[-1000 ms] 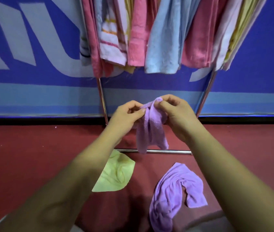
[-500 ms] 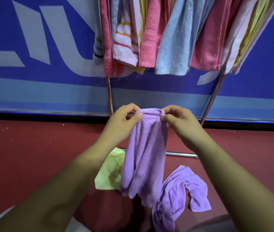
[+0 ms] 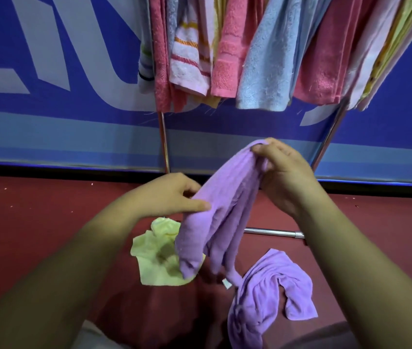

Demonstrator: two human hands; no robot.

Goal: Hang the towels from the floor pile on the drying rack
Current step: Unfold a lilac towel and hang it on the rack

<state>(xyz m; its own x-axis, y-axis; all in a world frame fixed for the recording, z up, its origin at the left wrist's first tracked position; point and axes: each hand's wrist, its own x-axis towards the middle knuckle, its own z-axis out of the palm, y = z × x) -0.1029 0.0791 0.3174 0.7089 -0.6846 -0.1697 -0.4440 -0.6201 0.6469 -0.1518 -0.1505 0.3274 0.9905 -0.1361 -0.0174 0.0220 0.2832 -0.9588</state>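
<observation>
- Left hand (image 3: 172, 195): grip pinches the side edge of the lilac towel (image 3: 220, 212).
- Yellow towel (image 3: 157, 258): on the floor at 7 o'clock of the lilac towel, partly hidden behind it.
- Lilac towel: held in the air below the rack (image 3: 163, 142), not yet hung.
- Right hand (image 3: 283, 177): grip bunched round its top corner.
- Second lilac towel (image 3: 267, 293): crumpled on the floor at 5 o'clock.
- Hung towels (image 3: 262, 61): many, at 12 o'clock.
- Progress, as judged: mostly done, three left.
- Rails are cut off, so free space cannot be told.
</observation>
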